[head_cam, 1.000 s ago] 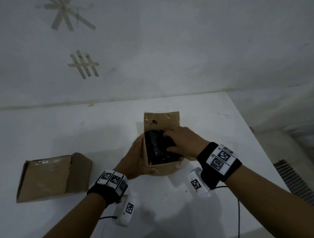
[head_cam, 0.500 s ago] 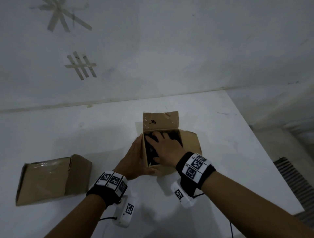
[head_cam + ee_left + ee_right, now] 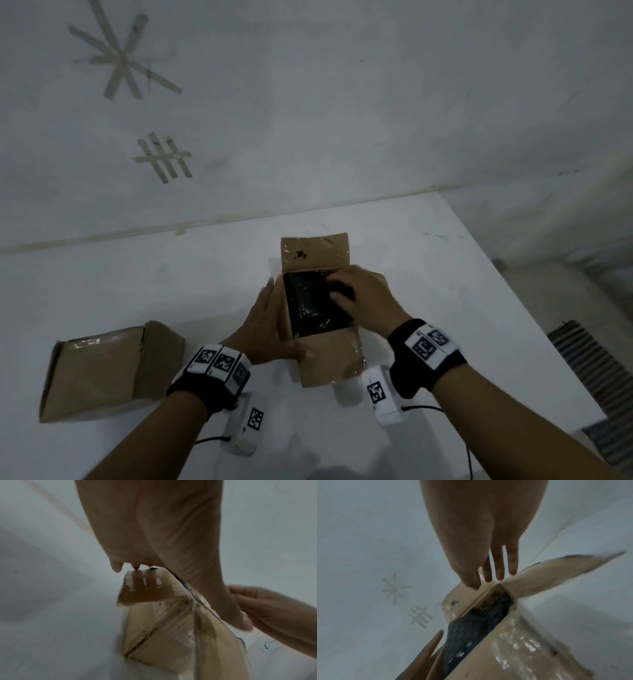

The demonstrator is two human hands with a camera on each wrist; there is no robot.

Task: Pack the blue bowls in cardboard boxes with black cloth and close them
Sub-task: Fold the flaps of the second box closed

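Note:
An open cardboard box point(image 3: 329, 363) stands mid-table, its far flap point(image 3: 313, 251) upright. Black cloth point(image 3: 311, 308) fills the opening; no blue bowl shows. My left hand point(image 3: 267, 318) lies flat against the box's left wall, thumb across the near flap. My right hand point(image 3: 366, 298) reaches over the right side, its straight fingers pressing on the cloth. The left wrist view shows the left hand point(image 3: 154, 527) against the box point(image 3: 163, 635). In the right wrist view the right hand point(image 3: 488, 534) hovers fingers-out above the cloth point(image 3: 471, 628).
A second cardboard box point(image 3: 102, 370) lies on its side at the left of the white table point(image 3: 137, 291). The table's right edge point(image 3: 534, 335) drops to the floor. A white wall with tape marks point(image 3: 164, 157) backs the table.
The right hand, spread over the middle of the cloth half a second ago, has shifted to the right side of the opening. The left hand has stayed on the left wall.

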